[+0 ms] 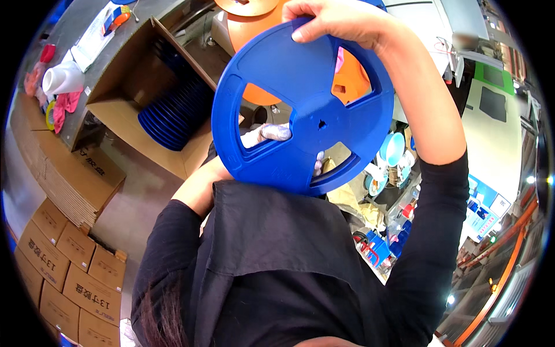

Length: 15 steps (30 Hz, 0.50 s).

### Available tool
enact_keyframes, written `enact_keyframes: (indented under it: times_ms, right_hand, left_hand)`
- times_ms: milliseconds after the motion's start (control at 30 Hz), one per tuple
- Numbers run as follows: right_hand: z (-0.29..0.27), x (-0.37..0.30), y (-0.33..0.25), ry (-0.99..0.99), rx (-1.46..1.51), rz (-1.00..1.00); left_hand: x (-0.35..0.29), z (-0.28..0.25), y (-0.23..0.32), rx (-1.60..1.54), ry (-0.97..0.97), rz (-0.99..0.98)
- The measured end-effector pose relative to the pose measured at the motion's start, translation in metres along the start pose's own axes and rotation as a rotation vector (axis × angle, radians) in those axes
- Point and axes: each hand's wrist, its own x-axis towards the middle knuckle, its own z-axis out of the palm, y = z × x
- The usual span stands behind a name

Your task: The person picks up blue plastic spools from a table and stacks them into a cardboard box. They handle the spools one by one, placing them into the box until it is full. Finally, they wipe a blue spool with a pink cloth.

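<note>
A large blue plastic reel (260,63) with wide cut-outs is held up in front of my chest, facing me. My right hand (347,22) is closed over its top rim, the thumb lying on the near face. From behind, my left hand (269,133) grips the reel near the hub; its whitish covered thumb shows through the left cut-out and a fingertip through the lower one. The rest of that hand is hidden by the reel. On the left stands an open cardboard box (124,118) with a row of similar blue reels (173,118) inside.
An orange round surface (352,78) lies beyond the reel. At the upper left is a grey table (92,75) with a white roll (62,78) and pink cloth (67,110). Stacked cartons (75,272) and flat cardboard (75,173) fill the lower left. A pale machine (491,133) stands right.
</note>
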Motion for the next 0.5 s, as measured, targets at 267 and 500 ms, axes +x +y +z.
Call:
enact_keyframes:
  times_ms: [267, 500]
  right_hand:
    - [0.014, 0.000, 0.025, 0.618, 0.370, -0.366]
    - [0.045, -0.013, 0.144, 0.717, 0.709, -0.387]
  left_hand:
    - [0.048, -0.093, 0.004, -0.131, -0.564, 0.226]
    - [0.006, -0.098, 0.038, -0.205, -0.268, 0.519]
